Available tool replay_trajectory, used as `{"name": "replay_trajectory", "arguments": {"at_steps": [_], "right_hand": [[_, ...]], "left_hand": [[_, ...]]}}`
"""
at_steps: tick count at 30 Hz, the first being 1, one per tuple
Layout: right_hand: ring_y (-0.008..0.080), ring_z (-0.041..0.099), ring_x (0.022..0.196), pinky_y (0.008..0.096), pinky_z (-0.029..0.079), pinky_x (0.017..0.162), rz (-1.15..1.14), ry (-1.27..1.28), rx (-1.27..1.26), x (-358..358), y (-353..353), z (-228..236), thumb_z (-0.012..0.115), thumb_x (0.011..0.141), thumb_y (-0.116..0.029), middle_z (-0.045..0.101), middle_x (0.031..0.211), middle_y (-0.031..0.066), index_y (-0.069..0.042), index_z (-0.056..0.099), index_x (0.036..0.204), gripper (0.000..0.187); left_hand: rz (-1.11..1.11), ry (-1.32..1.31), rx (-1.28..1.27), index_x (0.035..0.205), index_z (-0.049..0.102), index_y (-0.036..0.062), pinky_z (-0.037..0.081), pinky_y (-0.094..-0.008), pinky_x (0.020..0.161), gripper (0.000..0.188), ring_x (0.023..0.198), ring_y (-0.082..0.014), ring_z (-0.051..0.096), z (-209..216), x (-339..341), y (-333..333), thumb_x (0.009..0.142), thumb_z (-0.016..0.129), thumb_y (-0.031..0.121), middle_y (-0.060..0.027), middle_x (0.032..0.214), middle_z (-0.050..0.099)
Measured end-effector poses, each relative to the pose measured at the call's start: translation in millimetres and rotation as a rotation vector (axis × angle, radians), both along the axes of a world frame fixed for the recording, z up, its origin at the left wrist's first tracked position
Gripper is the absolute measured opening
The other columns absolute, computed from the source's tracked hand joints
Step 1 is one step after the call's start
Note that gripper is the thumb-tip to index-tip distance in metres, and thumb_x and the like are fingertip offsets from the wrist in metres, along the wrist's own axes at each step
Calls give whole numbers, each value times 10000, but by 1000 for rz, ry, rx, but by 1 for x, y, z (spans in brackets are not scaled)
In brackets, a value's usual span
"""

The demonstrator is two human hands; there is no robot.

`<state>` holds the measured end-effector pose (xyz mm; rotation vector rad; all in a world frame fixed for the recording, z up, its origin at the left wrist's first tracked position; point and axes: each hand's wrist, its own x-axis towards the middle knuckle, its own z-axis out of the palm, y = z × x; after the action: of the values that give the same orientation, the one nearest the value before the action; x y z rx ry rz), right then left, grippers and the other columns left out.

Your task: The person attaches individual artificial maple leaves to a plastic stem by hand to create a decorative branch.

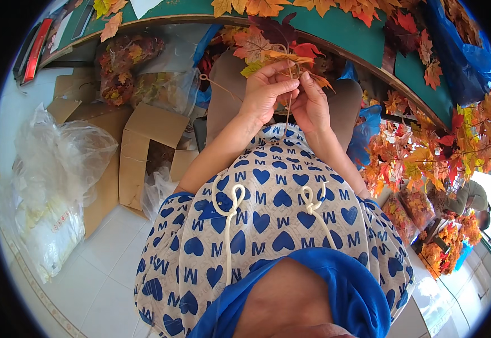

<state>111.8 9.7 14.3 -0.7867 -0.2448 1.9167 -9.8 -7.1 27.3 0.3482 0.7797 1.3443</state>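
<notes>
My left hand (266,94) is closed in a pinch, thumb against fingertips, on the thin stems of a bunch of artificial maple leaves (252,46). Close beside it my right hand (312,106) is also pinched, its thumb and forefinger meeting at the same stems. The leaves fan out beyond my fingertips in orange, red, yellow and dark purple. A thin tan strand (287,121) hangs down between my hands toward my lap. My fingers partly hide where the stems meet.
Ahead curves a green-topped table (364,42) with loose leaves. At right hang leaf garlands (409,152) and a blue plastic bag (462,65). Open cardboard boxes (150,132) and a clear plastic bag (54,186) stand at left. A person (471,197) is at the far right.
</notes>
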Motion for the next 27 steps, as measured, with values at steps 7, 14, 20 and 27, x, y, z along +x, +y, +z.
{"name": "replay_trajectory", "arguments": {"at_steps": [7,14,20,27], "right_hand": [[84,577,744,205,489,628,-4,9,6,0,0,-3,568,898,-130,628,863,9,-65,624,946,99],[85,573,735,215,488,635,-21,-43,53,-2,-2,-3,564,898,-121,627,857,15,-53,621,939,97],[79,564,726,211,486,629,-33,-20,41,-2,-2,-1,570,895,-116,624,856,10,-49,622,936,94],[80,552,684,204,464,603,-67,-85,103,-4,-4,-5,589,883,-99,623,830,9,-41,624,906,71]], "left_hand": [[65,-18,-19,1049,573,17,529,-250,582,328,638,-152,629,-5,3,2,744,682,-33,-86,796,657],[32,12,-20,1032,574,14,533,-249,595,323,647,-152,632,-7,1,2,734,690,-32,-84,793,658],[45,4,-26,1041,574,17,537,-252,596,333,650,-153,634,-8,2,2,733,690,-35,-86,800,658],[56,-29,-30,1030,585,4,545,-253,592,293,656,-150,637,-7,1,1,754,674,-35,-79,808,654]]}}
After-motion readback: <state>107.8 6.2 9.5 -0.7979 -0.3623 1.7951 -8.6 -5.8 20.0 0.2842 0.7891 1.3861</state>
